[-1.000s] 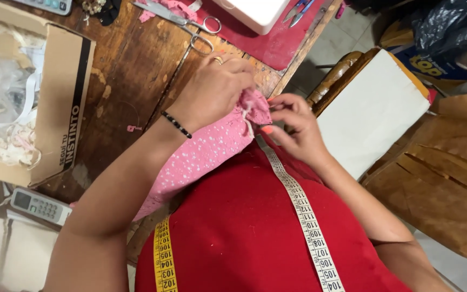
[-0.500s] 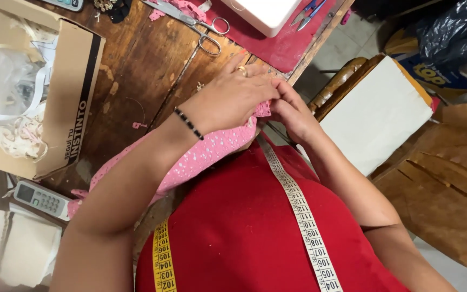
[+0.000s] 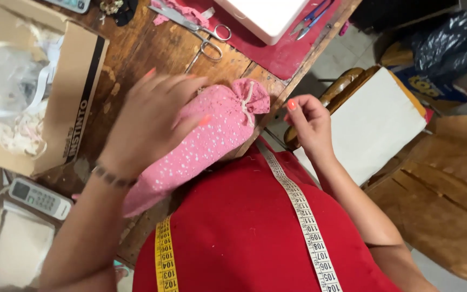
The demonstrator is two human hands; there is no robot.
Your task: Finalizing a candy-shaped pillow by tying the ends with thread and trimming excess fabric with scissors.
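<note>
Fingers of the left hand spread open, resting on a pink tied pouch at the bench edge. Right hand hovers beyond the edge, loosely curled, holding nothing.

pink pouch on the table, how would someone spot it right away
On the wooden table, near its front edge, the left hand rests on the pink pouch. It is long, speckled white, and tied shut at one end with a pale cord, unlike the plain cardboard box beside it.

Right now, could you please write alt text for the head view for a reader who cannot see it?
A person's left hand rests on a pink dotted fabric roll, tied at one end, on a wooden table, while the right hand hovers beside the tied end. Scissors and a cardboard box lie nearby.
</note>
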